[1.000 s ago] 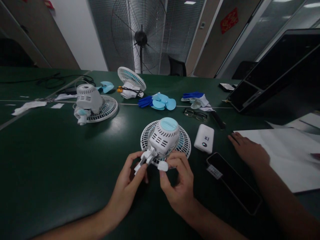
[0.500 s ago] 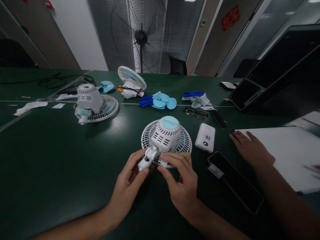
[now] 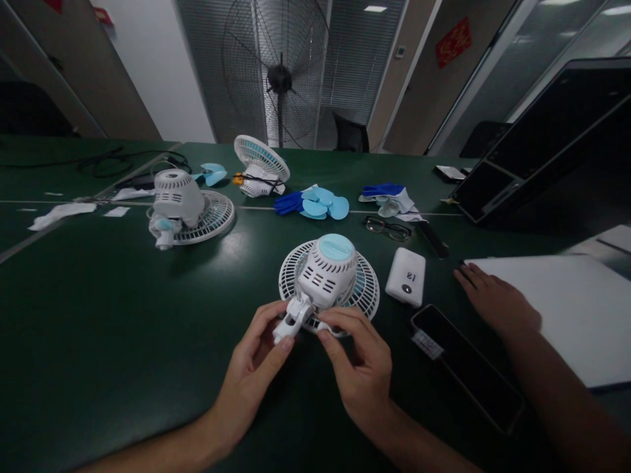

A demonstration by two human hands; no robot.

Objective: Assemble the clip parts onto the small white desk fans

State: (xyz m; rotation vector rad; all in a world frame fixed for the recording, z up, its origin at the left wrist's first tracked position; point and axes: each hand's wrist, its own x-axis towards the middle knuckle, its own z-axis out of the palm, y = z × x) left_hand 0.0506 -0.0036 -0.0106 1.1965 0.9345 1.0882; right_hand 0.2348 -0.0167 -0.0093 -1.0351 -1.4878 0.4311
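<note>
Since a second ago, the right hand (image 3: 362,358) has moved further over the white knob (image 3: 324,326), hiding more of it. The fan (image 3: 328,276) lies face-down on the bench (image 3: 148,341), just beyond both hands. Right fingers pinch the knob; left hand (image 3: 252,358) fingers are clamped on the fan's bracket (image 3: 292,320). The knob could drop if that small pinch slips; the bracket, seemingly jointed, could swing if the left hold loosens.
</note>
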